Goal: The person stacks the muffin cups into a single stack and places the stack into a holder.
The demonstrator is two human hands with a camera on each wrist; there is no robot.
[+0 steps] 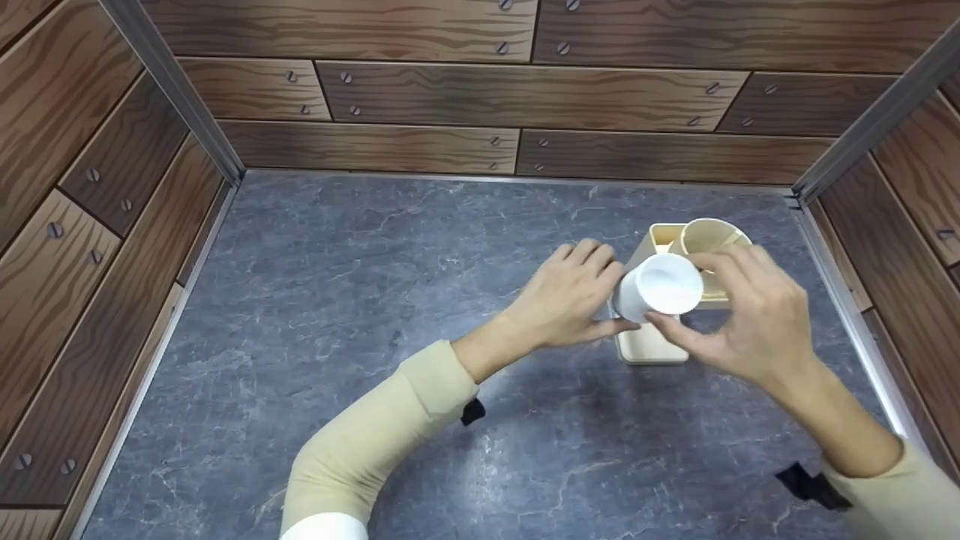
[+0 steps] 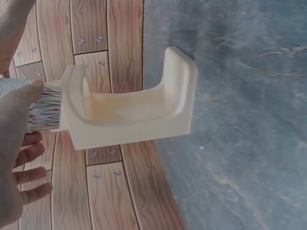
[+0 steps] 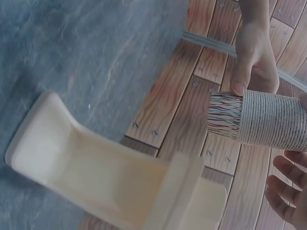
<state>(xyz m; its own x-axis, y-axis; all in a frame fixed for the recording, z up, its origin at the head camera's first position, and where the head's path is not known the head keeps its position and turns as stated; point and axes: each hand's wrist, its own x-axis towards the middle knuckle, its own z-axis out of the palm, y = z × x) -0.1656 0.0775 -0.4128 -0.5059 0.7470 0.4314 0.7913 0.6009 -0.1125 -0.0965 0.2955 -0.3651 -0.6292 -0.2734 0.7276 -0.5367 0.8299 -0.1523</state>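
A stack of nested paper cups (image 1: 670, 285) is held between both hands above a cream cup holder (image 1: 652, 347). My left hand (image 1: 566, 296) grips the stack toward its bottom end, thumb pressed on the side. At the rim end, my right hand (image 1: 765, 315) holds the stack between thumb and fingers. Coloured wavy lines mark the lowest cup of the stack (image 3: 273, 117), and the many rims form ridges. In the left wrist view the holder (image 2: 129, 136) shows an open front, a rounded base and an upper collar.
The holder stands on a dark grey marbled tabletop (image 1: 360, 285), toward the right side. Wood-patterned panels (image 1: 450, 94) enclose the back and both sides, with metal rails (image 1: 855, 315) along the edges. Black straps (image 1: 814, 486) hang by the sleeves.
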